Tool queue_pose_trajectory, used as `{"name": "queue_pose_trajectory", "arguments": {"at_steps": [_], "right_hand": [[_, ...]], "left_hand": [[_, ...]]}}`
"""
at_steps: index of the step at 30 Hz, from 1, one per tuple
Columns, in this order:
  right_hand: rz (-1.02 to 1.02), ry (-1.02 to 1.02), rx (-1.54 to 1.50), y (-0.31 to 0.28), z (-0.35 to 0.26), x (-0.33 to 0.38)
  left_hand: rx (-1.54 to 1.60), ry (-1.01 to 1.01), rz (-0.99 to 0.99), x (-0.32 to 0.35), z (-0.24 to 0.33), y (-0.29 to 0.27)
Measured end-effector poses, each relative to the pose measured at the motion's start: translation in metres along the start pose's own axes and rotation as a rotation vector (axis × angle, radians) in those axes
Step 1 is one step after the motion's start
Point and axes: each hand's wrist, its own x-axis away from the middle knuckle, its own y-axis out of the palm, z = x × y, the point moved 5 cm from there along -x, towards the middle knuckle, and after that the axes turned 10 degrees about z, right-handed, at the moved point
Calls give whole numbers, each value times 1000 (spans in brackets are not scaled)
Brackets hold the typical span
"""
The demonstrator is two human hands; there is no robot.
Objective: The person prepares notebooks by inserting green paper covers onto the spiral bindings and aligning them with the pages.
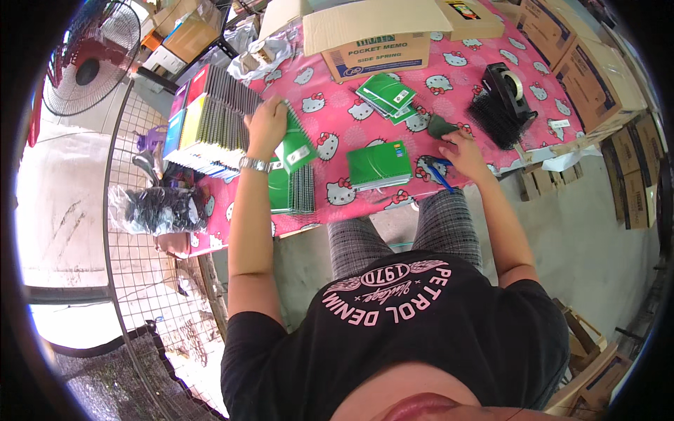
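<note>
My left hand (268,128), with a metal watch on the wrist, is closed on the edge of a tilted green spiral notebook (296,139). That notebook leans over a stack of green spiral notebooks (282,191) near the table's front edge. Just left of the hand stand tall stacks of spiral notebooks (214,126) in several colours. My right hand (463,153) has its fingers apart, the fingertips by a small dark green lump (439,126) whose kind I cannot make out. Blue-handled scissors (441,173) lie below that hand. Between my hands rests a small pile of green notebooks (379,165).
More green notebooks (387,95) lie farther back on the pink patterned tablecloth (326,144). An open cardboard box (379,56) stands behind them. A black tape dispenser (507,98) is at the right. Cartons (597,81) are stacked beyond; a fan (88,70) stands far left.
</note>
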Motion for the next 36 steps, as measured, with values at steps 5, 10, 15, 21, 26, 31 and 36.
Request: {"name": "queue_pose_trajectory", "arguments": {"at_steps": [5,10,15,21,26,31,36], "right_hand": [[65,104,-89,-15,1,-17],[227,98,62,-35,40,-21],[282,20,371,-45,68,-34],[77,-25,683,-21,70,-42],[56,-137,783,-16,80,-44],[32,-185,851,-24,92,-46],[265,18,259,-48,56,-63]], "left_hand": [[558,-368,25,-48,9,91],[1139,-1048,-197,-13,45,200],[1489,-1393,-388,18,76,250],[1402,-1393,-499,8,78,249],[1041,-1244,-689,12,112,190],[678,-86,-938,64,168,75],[65,659,-393,158,155,59]]}}
